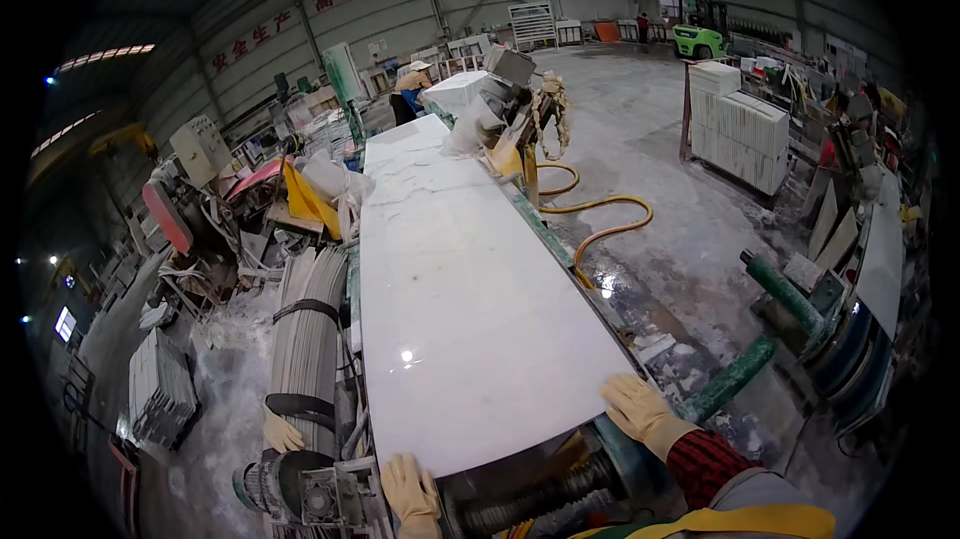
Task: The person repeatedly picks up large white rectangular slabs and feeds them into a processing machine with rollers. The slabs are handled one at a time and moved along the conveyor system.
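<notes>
- Slab (455, 289): long white polished stone, lying flat on the machine bed, running away from the viewer.
- Left hand (412, 492): pale glove, fingers flat against the slab's near left edge, not clenched.
- Right hand (638, 409): pale glove, resting open on the slab's near right corner.
- Roller (530, 499): threaded, just below the near edge.
- Yellow hose (600, 214): on wet floor, right.

A long white marble slab (460, 279), glossy and faintly veined, lies flat, running from six toward twelve o'clock.
</notes>
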The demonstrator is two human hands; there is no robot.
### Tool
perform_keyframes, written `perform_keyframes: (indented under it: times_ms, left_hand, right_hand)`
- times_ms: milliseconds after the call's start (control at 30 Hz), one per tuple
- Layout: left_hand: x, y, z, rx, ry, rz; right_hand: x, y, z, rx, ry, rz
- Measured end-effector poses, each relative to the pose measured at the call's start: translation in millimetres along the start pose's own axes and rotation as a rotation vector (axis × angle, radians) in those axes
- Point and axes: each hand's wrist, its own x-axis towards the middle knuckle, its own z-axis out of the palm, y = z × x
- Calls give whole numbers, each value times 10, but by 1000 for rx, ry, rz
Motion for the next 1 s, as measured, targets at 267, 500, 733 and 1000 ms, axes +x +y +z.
perform_keyframes:
  times_ms: [267, 500, 733, 1000]
  left_hand:
    - [-57, 22, -46, -19, -46, -59]
    - [-91, 1, -29, -4, -29, -29]
    - [-56, 78, -118, -83, -108, -84]
    - [-52, 115, -193, -67, -106, -68]
  right_hand:
    - [7, 141, -79, 14, -39, -133]
    - [-96, 192, 49, 44, 40, -111]
    - [-144, 188, 61, 27, 4, -69]
    - [-136, -25, 40, 3, -25, 79]
